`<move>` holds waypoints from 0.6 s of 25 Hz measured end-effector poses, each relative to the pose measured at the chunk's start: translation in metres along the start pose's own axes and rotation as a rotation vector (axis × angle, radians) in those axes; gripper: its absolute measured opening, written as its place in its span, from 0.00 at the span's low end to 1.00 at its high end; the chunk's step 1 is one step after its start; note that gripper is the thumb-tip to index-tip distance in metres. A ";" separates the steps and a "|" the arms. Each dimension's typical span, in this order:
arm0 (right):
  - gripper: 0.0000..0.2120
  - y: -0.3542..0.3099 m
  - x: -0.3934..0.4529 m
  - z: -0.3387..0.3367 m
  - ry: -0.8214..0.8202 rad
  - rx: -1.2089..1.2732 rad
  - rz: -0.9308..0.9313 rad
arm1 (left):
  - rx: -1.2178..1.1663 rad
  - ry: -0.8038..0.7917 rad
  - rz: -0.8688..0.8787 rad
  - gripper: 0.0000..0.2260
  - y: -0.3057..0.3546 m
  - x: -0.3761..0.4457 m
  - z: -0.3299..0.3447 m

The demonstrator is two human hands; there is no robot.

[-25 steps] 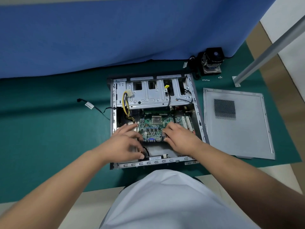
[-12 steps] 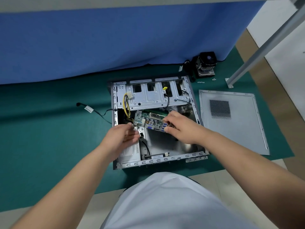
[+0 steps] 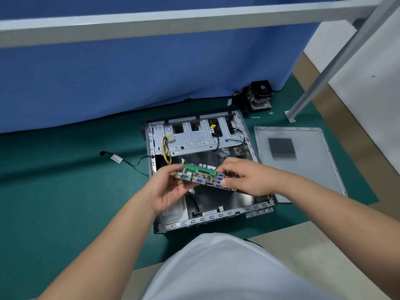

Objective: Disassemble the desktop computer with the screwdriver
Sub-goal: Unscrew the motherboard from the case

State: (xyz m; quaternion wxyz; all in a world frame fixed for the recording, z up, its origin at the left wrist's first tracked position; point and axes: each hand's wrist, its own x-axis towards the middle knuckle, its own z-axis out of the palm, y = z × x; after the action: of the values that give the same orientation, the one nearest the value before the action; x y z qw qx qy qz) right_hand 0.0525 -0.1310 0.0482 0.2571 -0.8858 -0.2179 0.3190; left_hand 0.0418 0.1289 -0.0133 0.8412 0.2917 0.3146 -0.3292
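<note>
**Green board lifted clear of the case**

Green motherboard (image 3: pixel 200 175) held edge-on between both hands, port side toward the camera, above the open computer case (image 3: pixel 207 217). Left hand (image 3: pixel 166 191) cupped under the board's left end, fingers curled round it; right hand (image 3: pixel 244 178) pinching the right end, thumb on the port block. Side panel (image 3: pixel 303 169) flat on the green mat (image 3: pixel 65 191), to the right of the right hand; cooler fan (image 3: pixel 259 96) and loose screws (image 3: pixel 255 117) beyond it. No screwdriver visible.

Probably the board-removal step, nearly done. Next: carry the board sideways, clear of the yellow cables (image 3: pixel 165 148) beyond the left hand, and lay it flat on the mat.
</note>
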 end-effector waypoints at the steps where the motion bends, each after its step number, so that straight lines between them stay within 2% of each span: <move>1: 0.12 -0.002 -0.003 -0.003 0.002 0.008 0.004 | 0.001 -0.008 0.002 0.18 0.000 -0.002 0.002; 5: 0.09 -0.012 -0.016 -0.021 -0.005 0.091 0.032 | -0.057 -0.055 -0.002 0.17 -0.002 -0.017 0.011; 9: 0.11 -0.021 -0.034 -0.042 -0.044 0.297 0.055 | -0.056 -0.054 0.020 0.20 -0.005 -0.038 0.024; 13: 0.11 -0.016 -0.044 -0.054 0.027 0.552 0.104 | -0.065 -0.025 0.101 0.22 -0.011 -0.049 0.036; 15: 0.10 0.001 -0.044 -0.054 0.124 0.618 0.130 | -0.048 -0.027 0.158 0.16 -0.019 -0.040 0.042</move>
State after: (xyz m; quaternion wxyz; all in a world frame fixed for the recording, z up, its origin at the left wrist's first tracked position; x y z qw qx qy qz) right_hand 0.0589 -0.1732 0.1033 0.5058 -0.7957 -0.0375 0.3311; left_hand 0.0183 0.1030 0.0366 0.8755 0.2910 0.2868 -0.2580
